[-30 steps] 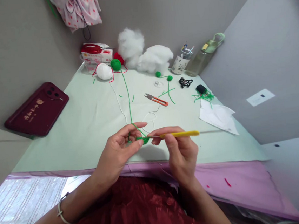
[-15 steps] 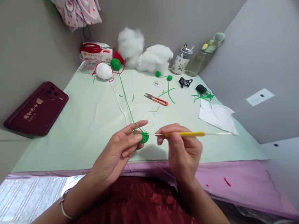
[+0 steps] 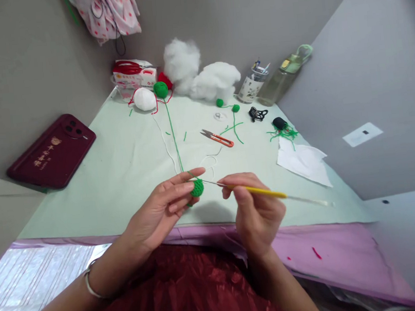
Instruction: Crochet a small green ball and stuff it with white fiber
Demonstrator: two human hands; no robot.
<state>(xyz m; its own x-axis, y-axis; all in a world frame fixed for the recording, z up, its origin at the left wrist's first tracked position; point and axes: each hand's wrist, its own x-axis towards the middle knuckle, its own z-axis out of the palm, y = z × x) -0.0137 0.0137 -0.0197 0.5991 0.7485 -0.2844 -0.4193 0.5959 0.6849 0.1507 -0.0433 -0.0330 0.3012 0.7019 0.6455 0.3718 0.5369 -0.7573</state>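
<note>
My left hand (image 3: 161, 211) pinches a small round green crochet piece (image 3: 197, 188) above the near edge of the pale green table (image 3: 121, 173). A green yarn strand (image 3: 173, 134) runs from the piece over my forefinger to a green yarn ball (image 3: 160, 89) at the back. My right hand (image 3: 255, 209) grips a yellow-handled crochet hook (image 3: 262, 191), whose metal tip reaches into the top of the green piece. The handle slants down to the right.
Orange thread snips (image 3: 217, 138) lie mid-table, with white stuffing (image 3: 200, 75), a white ball (image 3: 144, 99), a tissue box (image 3: 134, 77), a jar (image 3: 252, 86) and a bottle (image 3: 284, 75) behind. White paper (image 3: 303, 161) lies right. A dark red phone (image 3: 51, 152) leans at the left wall.
The green piece has turned in my left hand from flat to showing its round face. My right hand shifted right and tilted the hook's handle downward.
</note>
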